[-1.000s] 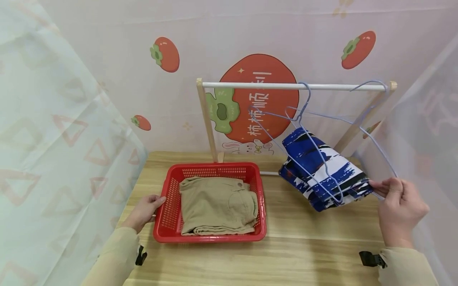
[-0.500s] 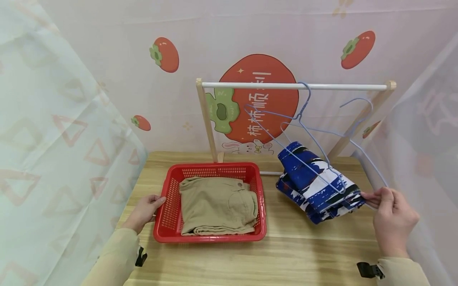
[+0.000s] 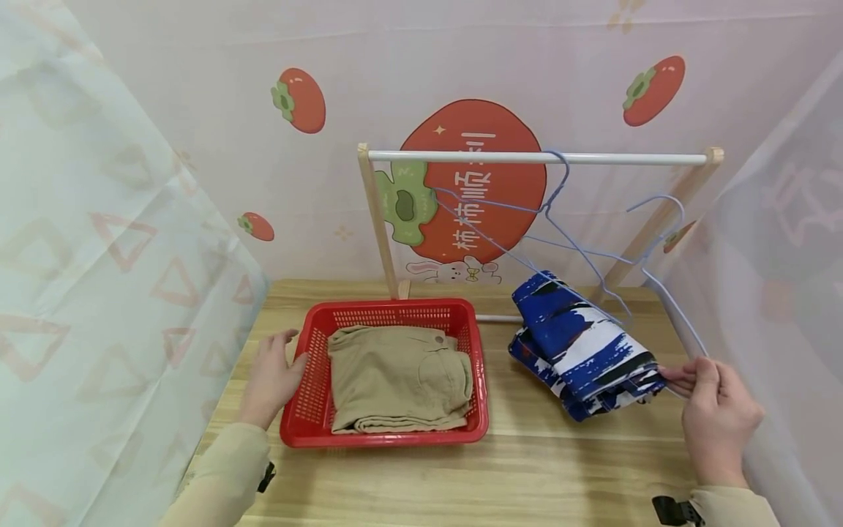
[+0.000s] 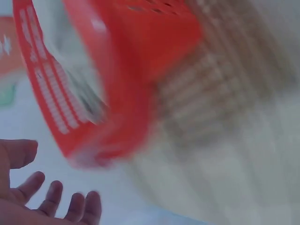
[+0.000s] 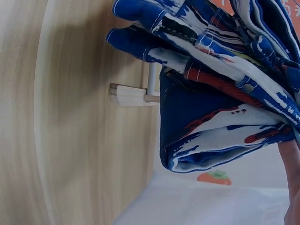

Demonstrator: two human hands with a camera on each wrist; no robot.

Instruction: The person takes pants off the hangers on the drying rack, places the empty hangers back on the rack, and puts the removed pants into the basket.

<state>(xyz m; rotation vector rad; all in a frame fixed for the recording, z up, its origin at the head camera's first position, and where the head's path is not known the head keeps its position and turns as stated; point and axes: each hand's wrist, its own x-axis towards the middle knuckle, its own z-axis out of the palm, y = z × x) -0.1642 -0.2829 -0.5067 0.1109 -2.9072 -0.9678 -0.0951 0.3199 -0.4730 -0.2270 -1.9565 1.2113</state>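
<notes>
Beside the red basket point(image 3: 385, 440), my left hand point(image 3: 271, 384) has its fingers spread, apart from the rim; the left wrist view, partly blurred, shows this hand point(image 4: 54, 199) holding nothing. Folded khaki trousers point(image 3: 395, 380) lie in the basket. On the right, my right hand point(image 3: 721, 417) grips the lower corner of a blue wire clothes hanger point(image 3: 678, 315). A folded blue-and-white patterned garment point(image 3: 582, 340) is draped on it, its edge at my fingertips. In the right wrist view, the garment point(image 5: 211, 108) shows a metal button and hides most of the hand.
A rack with a white rail point(image 3: 461, 156) and wooden posts stands at the back of the wooden table point(image 3: 421, 483). A second blue hanger point(image 3: 558, 189) hangs from the rail, its lower part in front of the garment. Patterned cloth walls enclose three sides.
My right hand has lowered and moved left with the hanger and garment; the hanger's hook has dropped below the rail. My left hand has let go of the basket's rim and spread its fingers.
</notes>
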